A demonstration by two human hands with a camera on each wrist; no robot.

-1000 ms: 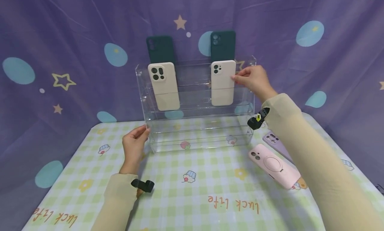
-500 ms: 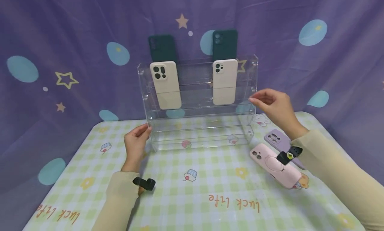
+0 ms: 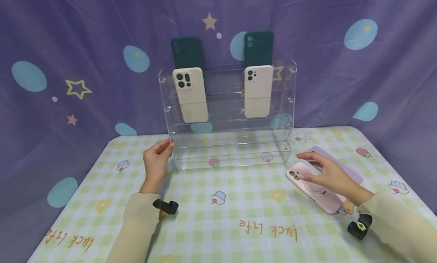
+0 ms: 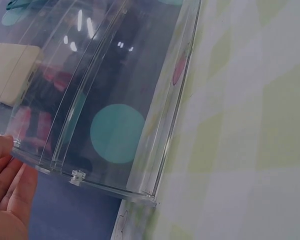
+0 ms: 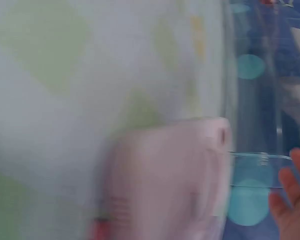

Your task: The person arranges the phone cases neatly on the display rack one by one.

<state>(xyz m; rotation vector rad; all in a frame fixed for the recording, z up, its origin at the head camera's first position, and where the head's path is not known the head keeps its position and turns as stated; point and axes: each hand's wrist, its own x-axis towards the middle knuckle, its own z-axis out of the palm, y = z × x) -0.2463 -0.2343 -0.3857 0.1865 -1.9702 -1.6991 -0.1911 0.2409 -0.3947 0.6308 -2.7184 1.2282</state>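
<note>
A clear acrylic display stand [image 3: 225,141] with stepped shelves stands at the back of the table. My left hand [image 3: 156,164] grips its left side edge, thumb and fingers on either side of the panel; the left wrist view shows the fingertips at that edge. Over a pink phone case [image 3: 324,200] with a ring on its back hovers my right hand [image 3: 329,175], fingers spread and holding nothing. A lilac phone case [image 3: 351,172] lies just behind, partly hidden by that hand. The right wrist view shows the pink case blurred, with the fingers apart from it at the right.
On the stand lean a cream phone case [image 3: 192,100] at left and a white phone case [image 3: 258,90] at right. Behind them rise two dark green phone cases, one left [image 3: 187,52] and one right [image 3: 258,48]. A purple curtain [image 3: 85,35] hangs behind the checked tablecloth [image 3: 191,232].
My right hand has let go of the white phone case on the stand and come down and right over the pink case, its fingers spreading. The left hand stays on the stand's edge.
</note>
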